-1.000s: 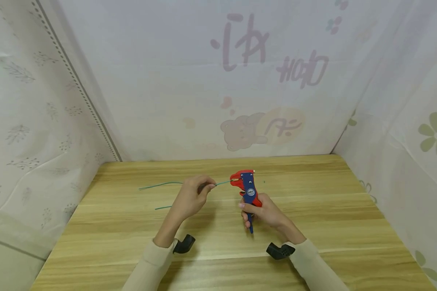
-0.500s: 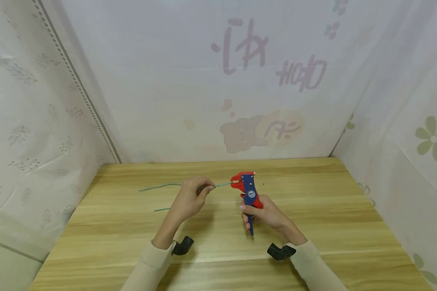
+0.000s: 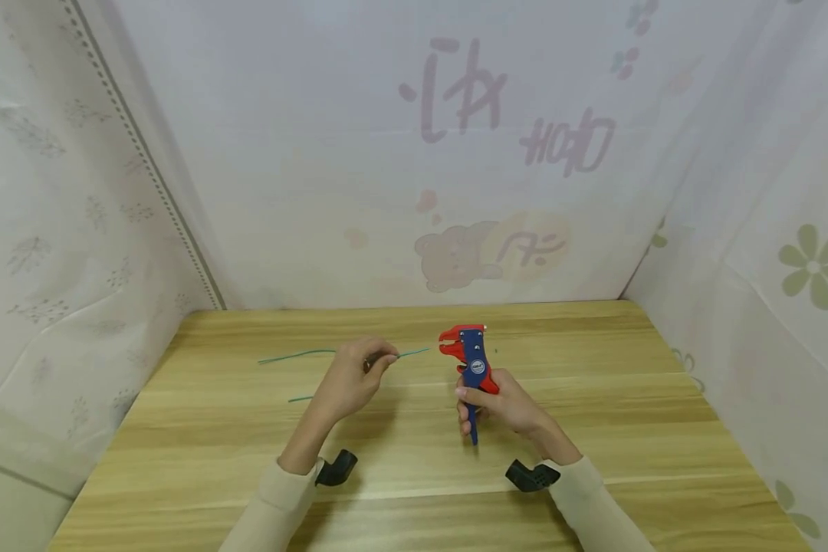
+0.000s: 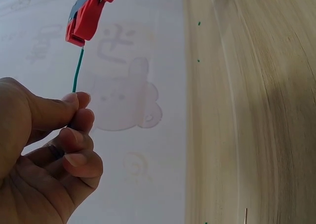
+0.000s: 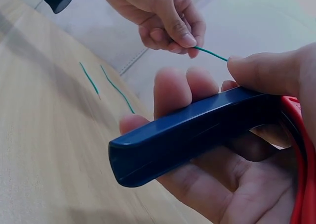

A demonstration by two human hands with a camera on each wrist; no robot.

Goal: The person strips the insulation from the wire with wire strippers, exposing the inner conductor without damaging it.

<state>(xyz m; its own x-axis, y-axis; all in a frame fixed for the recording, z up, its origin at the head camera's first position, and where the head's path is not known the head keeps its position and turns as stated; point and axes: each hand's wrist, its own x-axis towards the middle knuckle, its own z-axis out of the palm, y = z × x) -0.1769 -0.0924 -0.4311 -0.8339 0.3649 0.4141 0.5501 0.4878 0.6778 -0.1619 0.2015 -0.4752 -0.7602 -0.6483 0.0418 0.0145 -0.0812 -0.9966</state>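
Your left hand (image 3: 353, 376) pinches a thin green plastic-coated wire (image 3: 415, 353) between thumb and forefinger, the other fingers curled beneath. The wire's free end points at the parted mouth of a red and blue wire-stripping tool (image 3: 474, 356), near it but apart in the head view. Your right hand (image 3: 512, 400) has its fingers wrapped round the tool's blue handle, holding it upright with the mouth facing left.

Around you, a longer loose green wire (image 3: 293, 356) and a shorter green wire (image 3: 300, 398) lie on the pale wood-grain table (image 3: 414, 506), to the left. Your left hand and forearm block part of each from the head camera; the right wrist view shows the shorter one with a bare coppery end. Beyond the tool, to its right, sits a tiny green scrap (image 3: 496, 351), and the left wrist view shows more such specks.

A black curved mount (image 3: 338, 468) sits at your cream left sleeve (image 3: 265, 498), another black mount (image 3: 533, 476) at your right sleeve (image 3: 596, 502). Behind the table hangs a white cloth (image 3: 317, 192) printed with a pinkish bear. Grey sprigs mark the left-hand cloth (image 3: 55, 230), green flowers the right-hand cloth (image 3: 752, 230).
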